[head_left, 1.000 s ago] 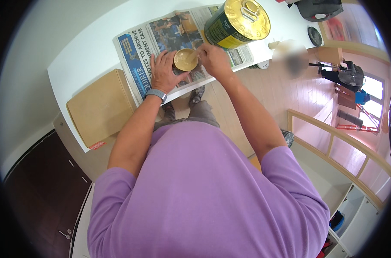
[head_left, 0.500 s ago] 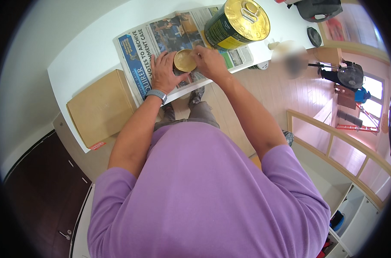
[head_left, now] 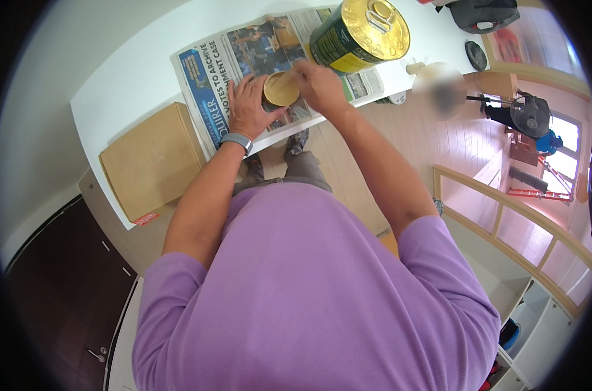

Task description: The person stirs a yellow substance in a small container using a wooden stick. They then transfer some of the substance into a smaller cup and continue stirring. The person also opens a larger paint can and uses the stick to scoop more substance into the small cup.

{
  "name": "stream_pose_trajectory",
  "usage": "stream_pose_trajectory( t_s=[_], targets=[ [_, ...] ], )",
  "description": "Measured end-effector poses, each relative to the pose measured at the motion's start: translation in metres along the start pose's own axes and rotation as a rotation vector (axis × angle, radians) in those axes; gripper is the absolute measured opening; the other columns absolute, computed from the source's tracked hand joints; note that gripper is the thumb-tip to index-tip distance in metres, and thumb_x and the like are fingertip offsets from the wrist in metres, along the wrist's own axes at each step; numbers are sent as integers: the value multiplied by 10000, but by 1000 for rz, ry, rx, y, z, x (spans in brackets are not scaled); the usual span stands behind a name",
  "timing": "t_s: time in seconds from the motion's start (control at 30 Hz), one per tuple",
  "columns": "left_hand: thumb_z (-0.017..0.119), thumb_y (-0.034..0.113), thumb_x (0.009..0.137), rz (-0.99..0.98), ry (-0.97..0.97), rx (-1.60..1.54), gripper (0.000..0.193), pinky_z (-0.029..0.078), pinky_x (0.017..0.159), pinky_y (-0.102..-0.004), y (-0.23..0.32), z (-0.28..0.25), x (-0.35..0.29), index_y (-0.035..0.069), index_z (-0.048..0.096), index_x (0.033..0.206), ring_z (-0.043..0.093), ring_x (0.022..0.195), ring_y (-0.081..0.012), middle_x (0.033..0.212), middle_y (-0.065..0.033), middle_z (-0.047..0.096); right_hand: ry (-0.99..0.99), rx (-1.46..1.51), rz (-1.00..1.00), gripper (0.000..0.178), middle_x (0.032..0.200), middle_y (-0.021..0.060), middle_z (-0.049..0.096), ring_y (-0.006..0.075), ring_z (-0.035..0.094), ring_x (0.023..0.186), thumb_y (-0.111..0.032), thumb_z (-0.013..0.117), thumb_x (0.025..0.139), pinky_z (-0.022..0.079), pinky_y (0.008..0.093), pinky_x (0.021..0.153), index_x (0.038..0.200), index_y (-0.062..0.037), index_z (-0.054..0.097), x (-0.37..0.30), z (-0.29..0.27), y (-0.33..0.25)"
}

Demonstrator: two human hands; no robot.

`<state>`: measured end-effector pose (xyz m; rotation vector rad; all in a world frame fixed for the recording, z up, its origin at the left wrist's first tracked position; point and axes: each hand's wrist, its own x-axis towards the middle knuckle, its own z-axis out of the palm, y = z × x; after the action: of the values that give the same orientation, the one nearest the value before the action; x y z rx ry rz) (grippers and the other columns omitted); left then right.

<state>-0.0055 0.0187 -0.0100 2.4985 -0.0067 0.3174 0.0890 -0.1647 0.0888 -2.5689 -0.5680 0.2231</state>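
A small open can (head_left: 281, 90) with a golden inside stands on a spread newspaper (head_left: 257, 51) near the table's front edge. My left hand (head_left: 249, 109) is curled round its left side, thumb at the near side, and a grey-banded watch (head_left: 237, 141) sits on that wrist. At the can's right rim, my right hand (head_left: 320, 88) is closed in a pinch. A thin pale streak runs from those fingers into the can; what they hold is too small to make out. Just beyond stands a large green can (head_left: 340, 47) with a golden top and carrying handle.
A brown cardboard box (head_left: 154, 163) lies on the white table (head_left: 123, 91) at the left. A black round thing (head_left: 476, 56) and a dark bag (head_left: 483, 14) are at the far right. A blurred-out round patch hides part of the floor side, near a fan (head_left: 530, 116).
My right hand has shifted slightly up and right at the can's rim. The small can looks slightly more tilted, while my left hand stays round it.
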Motion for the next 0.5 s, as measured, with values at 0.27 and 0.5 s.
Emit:
stream_pose_trajectory(
  t_s=[0.27,0.5],
  targets=[
    [929,526,751,-4,0,-3,898,214,1297,-635,2,1,-1,115,584,1471,499,1464,-322,1417,-118,651,67,20,-23,203,991,201,768,437,733,977,-266,617,1033,570,556,845,1077,-102,728,0,0,2],
    [934,517,747,0,6,-9,906,201,1300,-635,1,-2,1,106,583,1474,495,1468,-330,1423,-118,653,-8,-47,25,213,982,197,765,438,733,974,-282,619,1037,567,557,854,1078,-100,720,-1,-3,7]
  ],
)
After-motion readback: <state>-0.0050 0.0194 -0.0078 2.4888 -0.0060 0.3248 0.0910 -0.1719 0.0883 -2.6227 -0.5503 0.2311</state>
